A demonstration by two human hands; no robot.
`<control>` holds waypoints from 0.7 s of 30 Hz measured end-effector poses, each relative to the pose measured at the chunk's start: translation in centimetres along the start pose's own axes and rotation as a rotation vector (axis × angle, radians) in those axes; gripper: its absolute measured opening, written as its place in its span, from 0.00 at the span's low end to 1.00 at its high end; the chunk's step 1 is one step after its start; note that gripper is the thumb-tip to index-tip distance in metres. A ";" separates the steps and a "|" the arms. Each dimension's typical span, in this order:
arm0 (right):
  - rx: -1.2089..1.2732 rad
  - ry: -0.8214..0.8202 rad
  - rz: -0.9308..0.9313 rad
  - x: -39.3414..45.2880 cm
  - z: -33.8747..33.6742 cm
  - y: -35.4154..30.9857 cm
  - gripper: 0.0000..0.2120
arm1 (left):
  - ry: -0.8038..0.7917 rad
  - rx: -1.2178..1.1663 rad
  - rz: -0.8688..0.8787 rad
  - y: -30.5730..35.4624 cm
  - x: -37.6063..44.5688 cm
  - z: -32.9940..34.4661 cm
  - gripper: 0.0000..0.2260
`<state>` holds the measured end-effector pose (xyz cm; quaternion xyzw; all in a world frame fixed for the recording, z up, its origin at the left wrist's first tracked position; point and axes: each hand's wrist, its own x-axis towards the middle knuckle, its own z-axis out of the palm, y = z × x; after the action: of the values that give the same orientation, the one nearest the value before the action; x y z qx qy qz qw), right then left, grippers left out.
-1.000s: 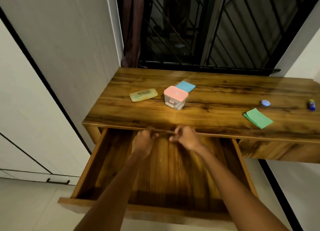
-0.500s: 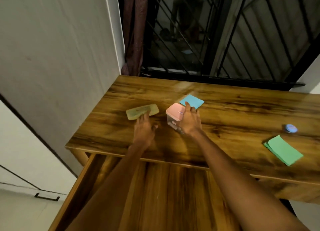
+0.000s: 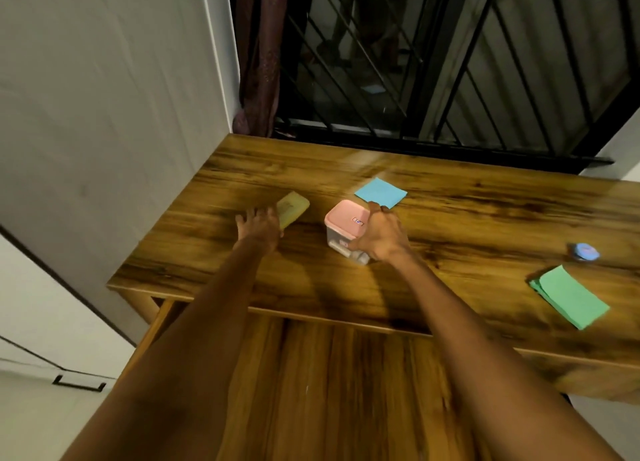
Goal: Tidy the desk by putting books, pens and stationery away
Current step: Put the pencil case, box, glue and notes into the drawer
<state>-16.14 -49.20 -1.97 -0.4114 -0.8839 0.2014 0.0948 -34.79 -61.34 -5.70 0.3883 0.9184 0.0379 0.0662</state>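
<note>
- While your right hand (image 3: 379,234) wraps the pink-lidded box (image 3: 346,222) from its right side, thumb on the near wall and fingers curled over the far edge of the lid, the box stands upright mid-desk.
- Your left hand (image 3: 260,226) lies on the near end of the yellow case (image 3: 293,208); blur hides whether the fingers grip it or only rest there.
- That case's long axis runs away from you, slanting far-right.
- Behind your arms the open drawer (image 3: 329,384) sits near, so both things likely come straight back toward you.
- Further out lie blue notes (image 3: 381,192), green notes (image 3: 569,301) and a small blue object (image 3: 584,252) on the desk (image 3: 485,218).
</note>
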 end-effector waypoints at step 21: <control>0.123 -0.493 -0.347 -22.4 9.6 -10.9 0.28 | -0.361 -0.128 0.135 -12.2 -19.3 -4.1 0.29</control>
<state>-12.43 -75.31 -5.94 -0.1867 -0.9235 0.3288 -0.0647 -30.68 -83.76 -1.32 0.4444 0.8592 0.0301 0.2517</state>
